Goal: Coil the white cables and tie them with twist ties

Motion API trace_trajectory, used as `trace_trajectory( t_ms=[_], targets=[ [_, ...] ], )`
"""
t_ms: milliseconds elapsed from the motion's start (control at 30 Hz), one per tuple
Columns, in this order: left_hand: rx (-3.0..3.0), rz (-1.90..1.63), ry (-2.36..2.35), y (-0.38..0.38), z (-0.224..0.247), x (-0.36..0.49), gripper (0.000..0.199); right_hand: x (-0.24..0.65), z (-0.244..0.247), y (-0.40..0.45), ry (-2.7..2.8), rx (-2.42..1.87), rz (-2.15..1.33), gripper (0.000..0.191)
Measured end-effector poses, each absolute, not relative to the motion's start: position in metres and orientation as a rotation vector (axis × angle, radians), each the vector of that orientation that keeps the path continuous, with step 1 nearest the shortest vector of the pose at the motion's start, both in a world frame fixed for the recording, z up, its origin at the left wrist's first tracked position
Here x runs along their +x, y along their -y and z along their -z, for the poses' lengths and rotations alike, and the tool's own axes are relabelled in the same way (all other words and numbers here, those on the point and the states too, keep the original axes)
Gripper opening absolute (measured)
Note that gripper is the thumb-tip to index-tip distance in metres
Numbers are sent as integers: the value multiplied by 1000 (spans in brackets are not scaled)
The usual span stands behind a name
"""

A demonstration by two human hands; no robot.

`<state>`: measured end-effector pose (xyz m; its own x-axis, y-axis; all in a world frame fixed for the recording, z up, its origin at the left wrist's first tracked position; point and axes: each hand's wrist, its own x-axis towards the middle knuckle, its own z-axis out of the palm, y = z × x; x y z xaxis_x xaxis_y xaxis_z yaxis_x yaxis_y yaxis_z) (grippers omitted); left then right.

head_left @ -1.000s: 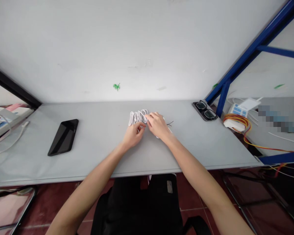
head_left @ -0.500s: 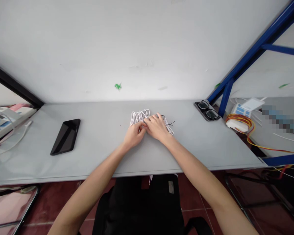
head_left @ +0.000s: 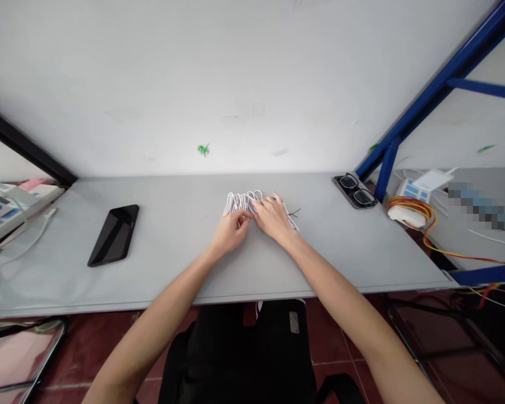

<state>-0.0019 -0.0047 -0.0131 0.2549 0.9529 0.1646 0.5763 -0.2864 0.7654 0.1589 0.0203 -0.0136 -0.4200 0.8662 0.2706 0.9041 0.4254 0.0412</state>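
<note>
A white cable (head_left: 236, 202) lies in several loops on the grey table, near its middle. My left hand (head_left: 231, 231) is at the near side of the loops, with thumb and fingers closed on the cable. Just right of it, my right hand (head_left: 272, 217) rests over the cable with bent fingers, closed on part of it. More white strands come out to the right of my right hand, beside a thin black tie (head_left: 294, 213). The palms hide the middle of the cable.
A black phone (head_left: 113, 235) lies on the table (head_left: 172, 269) at the left. Glasses (head_left: 363, 196) rest on a dark case at the back right. Beyond the blue frame (head_left: 388, 168) are a power strip and red-yellow wires (head_left: 412, 205). A white wall stands behind.
My right hand has shifted slightly to the right, away from my left hand. The loops between and behind the hands have moved a little, also to the right.
</note>
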Motion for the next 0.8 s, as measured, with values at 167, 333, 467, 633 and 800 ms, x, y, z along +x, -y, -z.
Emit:
trace_trajectory(
  t_ms=[167,333,467,633,800],
  targets=[
    [1959,-853,-1378,3,15,-2,21,158,20,-24,2457,-1585,305,23],
    [1958,-846,-1384,3,16,-3,21,160,27,-28,2416,-1602,344,25],
    [1957,-850,-1381,3,16,-3,20,160,26,-28,2348,-1626,351,26],
    [1947,-867,-1375,2,18,-4,20,162,20,-28,2317,-1605,266,26],
    [1952,-858,-1396,3,16,-5,21,167,15,-28,2270,-1613,247,31]
  ],
)
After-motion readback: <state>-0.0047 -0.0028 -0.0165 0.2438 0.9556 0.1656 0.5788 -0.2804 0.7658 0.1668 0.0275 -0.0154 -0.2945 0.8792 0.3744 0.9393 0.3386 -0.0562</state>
